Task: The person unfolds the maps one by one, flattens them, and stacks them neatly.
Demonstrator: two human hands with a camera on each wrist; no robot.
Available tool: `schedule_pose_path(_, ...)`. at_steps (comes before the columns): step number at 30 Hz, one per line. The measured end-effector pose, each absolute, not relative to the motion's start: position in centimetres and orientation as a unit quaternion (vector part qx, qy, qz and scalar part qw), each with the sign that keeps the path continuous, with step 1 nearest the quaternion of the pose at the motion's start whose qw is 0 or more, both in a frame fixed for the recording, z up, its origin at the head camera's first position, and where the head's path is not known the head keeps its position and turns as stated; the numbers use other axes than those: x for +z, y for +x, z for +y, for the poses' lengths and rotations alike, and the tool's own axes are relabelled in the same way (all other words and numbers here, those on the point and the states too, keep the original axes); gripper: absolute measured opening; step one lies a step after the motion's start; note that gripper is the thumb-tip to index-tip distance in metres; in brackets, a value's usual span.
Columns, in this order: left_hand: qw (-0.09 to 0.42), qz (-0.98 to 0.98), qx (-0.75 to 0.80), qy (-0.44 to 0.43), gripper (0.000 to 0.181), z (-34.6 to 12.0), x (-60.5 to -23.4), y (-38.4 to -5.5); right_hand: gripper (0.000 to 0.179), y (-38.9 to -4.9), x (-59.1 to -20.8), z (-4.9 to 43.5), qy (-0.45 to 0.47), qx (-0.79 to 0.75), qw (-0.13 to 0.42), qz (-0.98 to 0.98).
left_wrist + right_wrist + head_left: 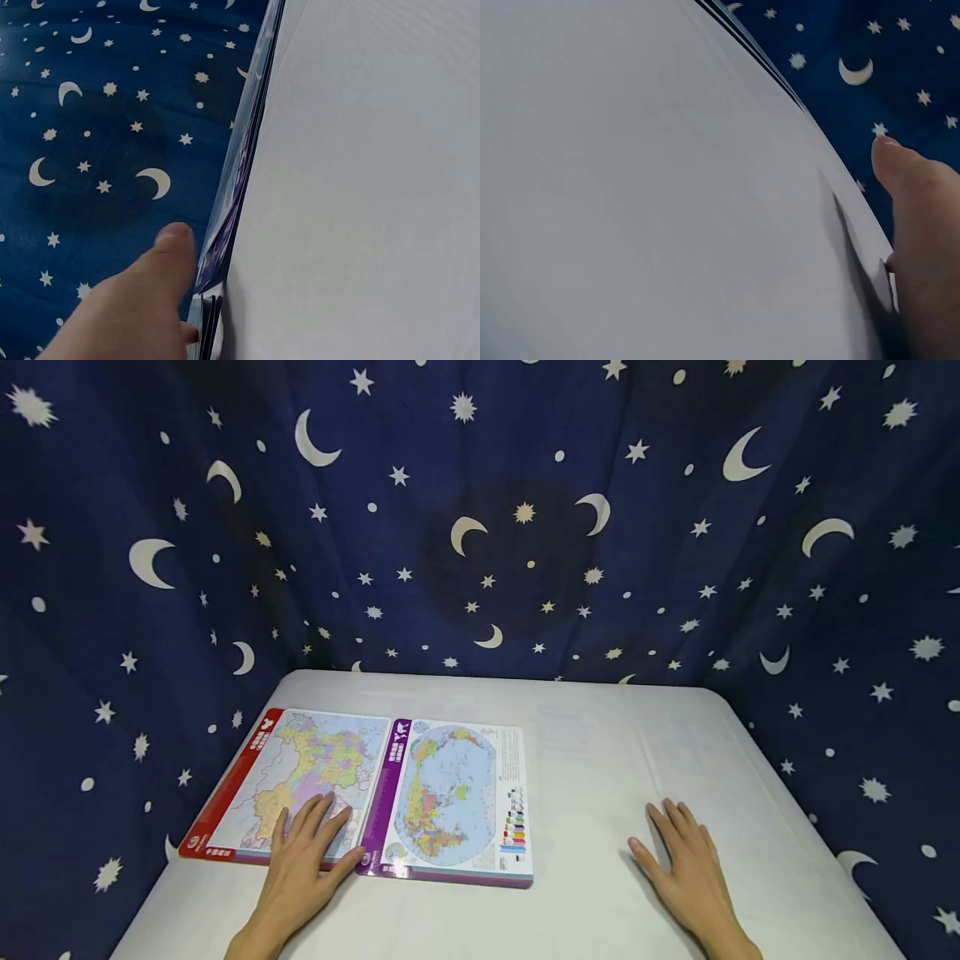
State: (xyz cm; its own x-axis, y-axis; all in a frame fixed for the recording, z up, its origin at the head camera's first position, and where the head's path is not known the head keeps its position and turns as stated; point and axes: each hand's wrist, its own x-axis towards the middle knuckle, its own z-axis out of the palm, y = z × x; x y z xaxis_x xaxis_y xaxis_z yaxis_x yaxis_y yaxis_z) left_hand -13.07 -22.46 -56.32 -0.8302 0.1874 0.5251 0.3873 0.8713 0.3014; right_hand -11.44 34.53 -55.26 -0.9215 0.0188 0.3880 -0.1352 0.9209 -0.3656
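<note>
A red-bordered map board (322,752) lies on the left half of the table, showing a coloured map. Beside it, a purple-bordered world map board (480,793) looks like a thin stack from its front edge. My left hand (300,868) rests on the near part of the red-bordered board with fingers spread, the thumb reaching to the purple border. My right hand (686,877) lies on the white tabletop, fingers extended, away from both boards. In the left wrist view, the left thumb (169,255) shows beside the boards' edges, seen nearly side-on.
The table (592,777) has a white cover and rounded far corners. A dark blue curtain (525,577) with moons and stars hangs behind it and along both sides.
</note>
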Motion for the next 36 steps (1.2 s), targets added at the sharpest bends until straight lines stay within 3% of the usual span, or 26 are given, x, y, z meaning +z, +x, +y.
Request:
schedule_pose_path(23,0.259,-0.916,-0.242,-0.188,0.061,-20.5,-56.2,-12.8,0.076,-11.0,-55.4,19.2,0.145,0.243,0.158,-0.946)
schedule_pose_path(32,0.251,-0.919,-0.239,-0.185,0.067,-20.5,-56.5,-13.0,0.078,-11.3,-55.5,18.2,0.138,0.304,0.205,-0.92)
schedule_pose_path(36,0.248,-0.919,-0.239,-0.191,0.065,-20.5,-56.7,-13.1,0.077,-11.3,-55.2,18.3,0.136,0.377,0.175,-0.899)
